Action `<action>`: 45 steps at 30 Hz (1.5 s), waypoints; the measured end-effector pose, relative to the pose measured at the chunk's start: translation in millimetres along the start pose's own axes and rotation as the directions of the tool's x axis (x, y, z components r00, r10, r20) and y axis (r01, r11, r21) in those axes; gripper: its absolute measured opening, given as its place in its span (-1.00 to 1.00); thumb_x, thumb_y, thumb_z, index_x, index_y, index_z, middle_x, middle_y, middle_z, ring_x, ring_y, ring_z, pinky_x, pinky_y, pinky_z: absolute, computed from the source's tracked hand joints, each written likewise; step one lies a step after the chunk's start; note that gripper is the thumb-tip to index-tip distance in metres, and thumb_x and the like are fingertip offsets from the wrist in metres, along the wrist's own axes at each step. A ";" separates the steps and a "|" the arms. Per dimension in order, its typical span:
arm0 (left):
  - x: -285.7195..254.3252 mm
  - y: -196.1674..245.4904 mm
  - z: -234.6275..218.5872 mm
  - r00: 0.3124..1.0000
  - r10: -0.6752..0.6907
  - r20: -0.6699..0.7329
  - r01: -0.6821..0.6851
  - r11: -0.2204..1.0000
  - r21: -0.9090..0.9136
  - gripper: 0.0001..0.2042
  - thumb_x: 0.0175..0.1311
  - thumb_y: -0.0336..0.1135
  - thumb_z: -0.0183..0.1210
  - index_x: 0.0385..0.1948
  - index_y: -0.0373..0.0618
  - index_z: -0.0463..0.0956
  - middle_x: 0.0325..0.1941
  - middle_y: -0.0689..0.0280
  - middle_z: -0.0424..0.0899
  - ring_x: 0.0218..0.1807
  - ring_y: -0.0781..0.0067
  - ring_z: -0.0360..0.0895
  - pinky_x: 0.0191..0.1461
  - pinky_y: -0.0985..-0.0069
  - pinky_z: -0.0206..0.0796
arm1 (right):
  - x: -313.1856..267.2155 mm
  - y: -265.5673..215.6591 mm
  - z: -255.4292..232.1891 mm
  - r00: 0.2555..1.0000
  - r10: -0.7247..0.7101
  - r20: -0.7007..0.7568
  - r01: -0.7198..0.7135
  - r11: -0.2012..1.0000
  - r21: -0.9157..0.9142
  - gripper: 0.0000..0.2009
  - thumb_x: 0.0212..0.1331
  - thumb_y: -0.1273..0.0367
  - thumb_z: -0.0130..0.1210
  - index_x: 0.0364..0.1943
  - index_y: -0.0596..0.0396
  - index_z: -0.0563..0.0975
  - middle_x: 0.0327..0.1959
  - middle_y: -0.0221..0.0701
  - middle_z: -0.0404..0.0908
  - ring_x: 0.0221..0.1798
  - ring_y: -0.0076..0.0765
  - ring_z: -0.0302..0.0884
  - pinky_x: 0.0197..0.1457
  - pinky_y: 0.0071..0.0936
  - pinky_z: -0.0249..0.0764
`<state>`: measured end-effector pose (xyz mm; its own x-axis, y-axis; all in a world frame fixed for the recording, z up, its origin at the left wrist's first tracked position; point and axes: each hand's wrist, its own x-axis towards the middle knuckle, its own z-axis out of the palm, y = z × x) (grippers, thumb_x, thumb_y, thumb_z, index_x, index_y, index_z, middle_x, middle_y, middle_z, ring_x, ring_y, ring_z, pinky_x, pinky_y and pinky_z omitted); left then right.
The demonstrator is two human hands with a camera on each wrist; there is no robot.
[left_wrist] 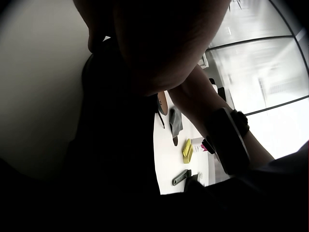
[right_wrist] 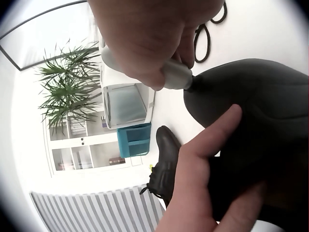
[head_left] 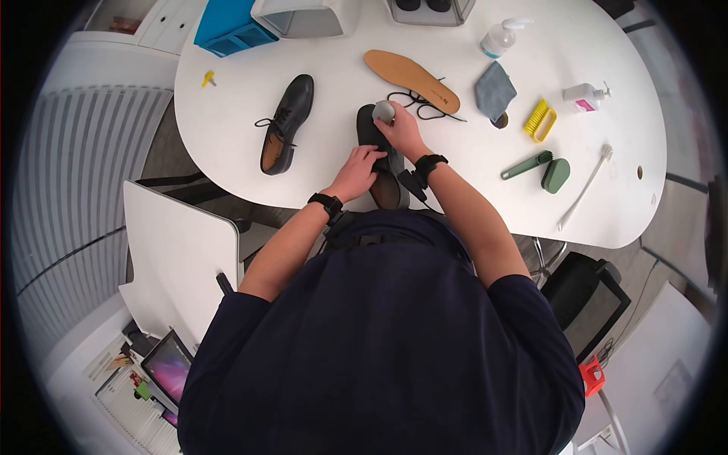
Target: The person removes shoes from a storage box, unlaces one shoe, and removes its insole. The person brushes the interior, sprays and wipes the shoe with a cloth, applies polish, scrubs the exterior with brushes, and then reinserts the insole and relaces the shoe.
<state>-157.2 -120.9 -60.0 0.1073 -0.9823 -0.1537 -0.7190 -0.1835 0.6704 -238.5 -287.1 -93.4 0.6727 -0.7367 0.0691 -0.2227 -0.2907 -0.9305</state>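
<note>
A black leather shoe (head_left: 367, 136) lies lengthwise before me at the table's near edge, its laces out and its brown inside showing at the heel end. My left hand (head_left: 355, 174) grips it around the middle, one fingertip lying on the upper in the right wrist view. In my right hand (head_left: 406, 138) is a small grey bottle (right_wrist: 176, 76), tilted so that its dark tip meets the shoe's toe. The left wrist view is mostly dark. To the left stands the matching laced shoe (head_left: 296, 100). A tan insole (head_left: 413, 78) lies beyond, with loose black laces (head_left: 431, 115) beside it.
On the right are a grey cloth (head_left: 495, 89), a yellow brush (head_left: 540, 121), a green handled brush (head_left: 523, 166), a green oval brush (head_left: 556, 175), a white stick brush (head_left: 585, 188) and two pump bottles. Grey bins (head_left: 303, 19) and a blue box (head_left: 233, 29) stand at the back.
</note>
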 end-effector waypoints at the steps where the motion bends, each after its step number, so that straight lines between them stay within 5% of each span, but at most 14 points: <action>1: 0.0 0.3 0.6 1.000 0.000 -0.006 0.000 1.000 -0.001 -0.53 0.08 -0.51 0.14 0.12 -0.10 0.39 0.22 0.12 0.32 0.30 0.04 0.23 0.38 0.28 0.16 | 0.6 2.1 0.3 1.000 0.000 0.000 0.000 1.000 0.000 -0.62 0.03 0.36 0.26 -0.04 0.12 0.48 -0.14 -0.13 0.60 -0.10 0.03 0.57 -0.08 -0.26 0.52; 4: 0.1 -2.5 3.6 1.000 -0.003 -0.003 0.003 1.000 -0.002 -0.50 0.07 -0.52 0.13 0.15 -0.11 0.36 0.25 0.13 0.32 0.32 0.04 0.21 0.40 0.29 0.13 | -1.1 1.5 -3.9 0.999 -0.039 0.029 0.040 0.999 -0.026 -0.62 0.03 0.37 0.25 -0.03 0.11 0.49 -0.13 -0.13 0.61 -0.09 0.04 0.57 -0.07 -0.24 0.52; 7: -0.3 -1.5 2.5 1.000 -0.014 -0.001 0.014 1.000 -0.010 -0.50 0.07 -0.52 0.12 0.15 -0.11 0.36 0.25 0.13 0.32 0.32 0.04 0.21 0.40 0.28 0.12 | -13.1 -0.3 -9.5 0.997 0.073 -0.009 -0.073 0.997 0.035 -0.62 0.03 0.37 0.26 -0.03 0.12 0.51 -0.12 -0.12 0.61 -0.08 0.05 0.58 -0.05 -0.25 0.52; 9: -0.6 -2.8 3.9 1.000 -0.009 -0.008 0.009 1.000 -0.004 -0.50 0.06 -0.52 0.12 0.14 -0.12 0.37 0.25 0.13 0.32 0.32 0.03 0.21 0.40 0.27 0.12 | -24.7 5.9 -14.2 0.987 0.105 0.118 -0.112 0.992 0.058 -0.61 0.03 0.34 0.26 -0.02 0.14 0.51 -0.11 -0.14 0.62 -0.06 -0.04 0.61 -0.01 -0.27 0.53; 13: -0.2 -3.3 4.2 1.000 0.004 -0.015 -0.004 1.000 -0.002 -0.51 0.08 -0.52 0.11 0.14 -0.12 0.36 0.25 0.12 0.31 0.32 0.03 0.21 0.40 0.27 0.12 | -46.3 1.6 -25.4 0.983 0.181 0.023 -0.182 0.968 0.175 -0.61 0.06 0.29 0.27 -0.03 0.15 0.52 -0.11 -0.18 0.64 -0.04 -0.18 0.63 0.01 -0.32 0.53; 19: -1.3 -7.5 6.0 0.999 0.033 -0.042 -0.033 0.999 0.005 -0.53 0.07 -0.51 0.13 0.12 -0.11 0.38 0.21 0.11 0.34 0.30 0.04 0.22 0.39 0.26 0.14 | -81.9 16.0 -55.4 0.951 0.280 0.130 -0.298 0.943 0.150 -0.59 0.09 0.25 0.27 0.01 0.11 0.53 -0.09 -0.28 0.66 -0.05 -0.31 0.62 0.06 -0.40 0.50; 21: -1.6 -7.6 7.4 0.999 0.034 -0.037 -0.034 0.999 0.007 -0.53 0.07 -0.51 0.13 0.12 -0.11 0.38 0.21 0.11 0.33 0.30 0.04 0.22 0.39 0.26 0.14 | -90.3 18.9 -65.7 0.868 0.438 0.234 -0.487 0.843 0.230 -0.57 0.08 0.24 0.29 0.04 0.10 0.54 -0.07 -0.35 0.66 -0.04 -0.38 0.60 0.08 -0.42 0.49; 27: -1.3 -9.5 7.9 0.999 0.037 -0.027 -0.037 0.999 0.020 -0.52 0.08 -0.52 0.11 0.13 -0.12 0.37 0.24 0.12 0.31 0.31 0.04 0.21 0.40 0.26 0.12 | -110.5 9.8 -91.2 0.853 0.328 0.406 -0.438 0.873 0.215 -0.60 0.14 0.28 0.26 0.07 0.10 0.53 -0.07 -0.40 0.64 -0.09 -0.48 0.58 0.00 -0.48 0.51; 31: -0.7 -10.8 9.0 0.999 0.044 -0.019 -0.043 0.999 0.019 -0.51 0.08 -0.54 0.09 0.14 -0.12 0.36 0.25 0.13 0.30 0.32 0.04 0.21 0.41 0.26 0.11 | -113.8 13.1 -99.5 0.852 0.373 0.367 -0.439 0.891 0.113 -0.60 0.14 0.27 0.27 0.02 0.17 0.54 -0.11 -0.37 0.65 -0.12 -0.47 0.58 -0.05 -0.47 0.53; 33: -1.1 -9.6 8.4 0.999 0.047 -0.023 -0.047 0.999 0.015 -0.52 0.08 -0.54 0.08 0.14 -0.12 0.36 0.25 0.12 0.30 0.32 0.04 0.21 0.41 0.26 0.11 | -116.2 23.2 -97.1 0.765 0.593 0.249 -0.637 0.754 0.162 -0.60 0.13 0.24 0.28 -0.04 0.24 0.55 -0.14 -0.31 0.66 -0.13 -0.45 0.59 -0.09 -0.47 0.54; 36: -2.2 -11.4 8.4 0.998 0.049 -0.033 -0.049 0.999 0.016 -0.52 0.07 -0.54 0.09 0.13 -0.12 0.36 0.24 0.12 0.31 0.32 0.03 0.21 0.41 0.26 0.11 | -131.0 24.5 -91.5 0.746 0.546 0.382 -0.629 0.766 0.133 -0.57 0.12 0.21 0.29 -0.06 0.28 0.54 -0.16 -0.28 0.65 -0.15 -0.44 0.59 -0.11 -0.48 0.54; 45: -2.5 -10.3 6.6 0.999 0.035 0.005 -0.034 0.998 -0.048 -0.51 0.08 -0.50 0.09 0.15 -0.11 0.37 0.26 0.11 0.30 0.35 0.04 0.17 0.43 0.26 0.08 | -139.0 31.2 -88.5 0.788 0.511 0.343 -0.551 0.834 0.023 -0.56 0.07 0.17 0.30 -0.09 0.23 0.56 -0.22 -0.32 0.66 -0.19 -0.45 0.60 -0.15 -0.48 0.54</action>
<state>-154.6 -116.3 -71.3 0.0793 -0.9878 -0.1338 -0.6883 -0.1514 0.7094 -401.4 -247.8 -100.3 0.6587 -0.5195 -0.5443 -0.5400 0.1773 -0.8228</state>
